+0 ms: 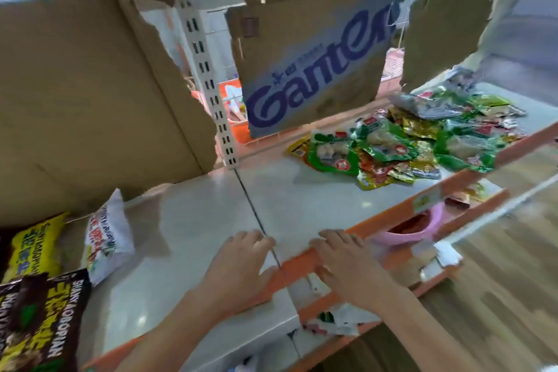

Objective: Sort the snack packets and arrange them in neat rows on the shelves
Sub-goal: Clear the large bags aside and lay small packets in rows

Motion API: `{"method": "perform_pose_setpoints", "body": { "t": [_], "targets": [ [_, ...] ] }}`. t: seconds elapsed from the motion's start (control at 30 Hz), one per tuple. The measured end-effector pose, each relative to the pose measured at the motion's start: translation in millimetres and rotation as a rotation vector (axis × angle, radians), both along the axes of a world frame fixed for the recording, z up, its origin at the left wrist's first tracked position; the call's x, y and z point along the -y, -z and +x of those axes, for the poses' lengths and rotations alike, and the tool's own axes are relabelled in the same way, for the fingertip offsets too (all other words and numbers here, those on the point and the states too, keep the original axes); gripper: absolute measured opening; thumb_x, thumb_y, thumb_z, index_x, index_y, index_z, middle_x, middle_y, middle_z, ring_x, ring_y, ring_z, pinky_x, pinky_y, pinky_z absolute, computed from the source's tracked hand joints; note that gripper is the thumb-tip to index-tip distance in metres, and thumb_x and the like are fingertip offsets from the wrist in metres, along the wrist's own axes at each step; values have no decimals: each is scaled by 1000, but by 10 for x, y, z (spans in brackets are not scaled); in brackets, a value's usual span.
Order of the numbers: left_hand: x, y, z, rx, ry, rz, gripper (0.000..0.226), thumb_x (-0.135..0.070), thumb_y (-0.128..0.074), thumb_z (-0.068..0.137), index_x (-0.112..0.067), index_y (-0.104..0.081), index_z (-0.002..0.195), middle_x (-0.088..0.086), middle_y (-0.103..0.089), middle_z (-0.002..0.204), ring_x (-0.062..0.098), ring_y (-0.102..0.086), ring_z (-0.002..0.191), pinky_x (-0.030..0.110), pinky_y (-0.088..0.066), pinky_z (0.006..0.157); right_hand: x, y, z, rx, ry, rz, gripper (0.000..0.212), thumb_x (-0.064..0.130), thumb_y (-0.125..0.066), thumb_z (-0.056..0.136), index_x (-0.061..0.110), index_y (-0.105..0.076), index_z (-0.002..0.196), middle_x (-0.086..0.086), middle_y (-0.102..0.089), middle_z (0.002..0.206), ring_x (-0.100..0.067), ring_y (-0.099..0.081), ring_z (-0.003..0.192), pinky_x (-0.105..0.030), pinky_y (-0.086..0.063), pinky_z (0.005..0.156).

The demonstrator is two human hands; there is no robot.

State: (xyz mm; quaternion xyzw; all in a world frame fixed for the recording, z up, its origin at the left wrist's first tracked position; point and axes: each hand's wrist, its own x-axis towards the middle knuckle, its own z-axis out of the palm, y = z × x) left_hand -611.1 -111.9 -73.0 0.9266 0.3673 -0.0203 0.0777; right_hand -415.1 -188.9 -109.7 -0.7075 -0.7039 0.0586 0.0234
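Note:
A loose heap of green, gold and red snack packets (404,145) lies on the white shelf (302,199) at the right. My left hand (238,263) rests on the shelf near its orange front edge, fingers relaxed, holding nothing. My right hand (347,263) lies flat over the orange edge just to the right, also empty. Both hands are well short of the heap. At the far left sit a white packet (105,235), a yellow packet (33,248) and a dark brown packet (42,320).
Torn cardboard sheets stand along the back: a large one (84,93) at left, a printed one (317,69) in the middle, another (447,24) at right. A slotted upright (208,84) divides the shelf. A pink bowl (413,229) sits on the shelf below. Wooden floor at right.

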Motion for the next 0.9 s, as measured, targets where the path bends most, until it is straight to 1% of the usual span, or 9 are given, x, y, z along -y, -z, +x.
{"method": "perform_pose_setpoints", "body": {
  "t": [0.07,0.13,0.23,0.37,0.47,0.53,0.63,0.77,0.9],
  "targets": [
    [21,-2,296,10,-4,-7,42,-43,-46,91,-25,-48,129,-5,-51,124,18,-49,114,30,-39,96,135,-12,271,-33,25,-29,47,38,-58,66,21,-62,109,-5,-62,114,-25,-64,102,-41,-54,74],
    [30,29,595,68,83,52,40,-45,-44,83,-22,-62,110,-4,-61,102,19,-63,89,33,-53,74,273,-64,562,-25,81,-80,53,33,-51,87,18,-40,137,-5,-35,144,-27,-36,134,-46,-37,100],
    [16,57,1050,93,158,72,41,-48,-40,73,-23,-67,93,-6,-64,84,14,-64,68,29,-54,54,537,-57,988,-34,212,-20,54,28,-45,91,23,-29,141,-2,-29,147,-23,-27,137,-44,-32,102],
    [-35,109,1529,169,238,18,42,-46,-42,74,-21,-67,97,-2,-64,91,21,-65,79,34,-55,65,806,-67,1404,-71,377,-61,44,33,-40,74,22,-54,114,-6,-63,109,-27,-65,96,-39,-55,62],
    [-126,126,1928,208,259,-67,47,-46,-44,81,-20,-61,116,-1,-59,114,22,-55,107,35,-43,90,939,8,1666,-40,487,-108,46,30,-40,93,20,-37,138,-5,-33,145,-25,-32,134,-39,-37,100],
    [-261,146,2210,205,309,-72,47,-46,-44,83,-20,-56,121,0,-55,117,21,-50,112,33,-39,92,1011,51,1876,-50,534,-76,49,36,-40,96,24,-28,142,1,-20,151,-17,-18,140,-32,-26,108],
    [-533,167,2662,278,360,-90,44,-42,-51,82,-15,-60,115,4,-58,107,26,-55,101,36,-44,81,1048,7,2159,-53,613,-65,45,34,-45,93,26,-37,137,2,-32,144,-19,-32,134,-37,-36,102],
    [-803,120,3235,374,360,-93,35,-30,-63,85,-10,-61,114,9,-57,109,29,-54,101,37,-45,81,928,-66,2593,-37,737,-32,40,38,-44,69,27,-51,108,0,-65,100,-20,-68,81,-33,-54,55],
    [-987,215,3546,330,324,-93,44,-37,-60,86,-15,-55,124,6,-53,119,24,-46,112,36,-41,91,622,-94,2743,-19,682,-60,59,44,-30,78,20,-51,127,-3,-48,133,-26,-52,118,-41,-46,88]
  ]
}}
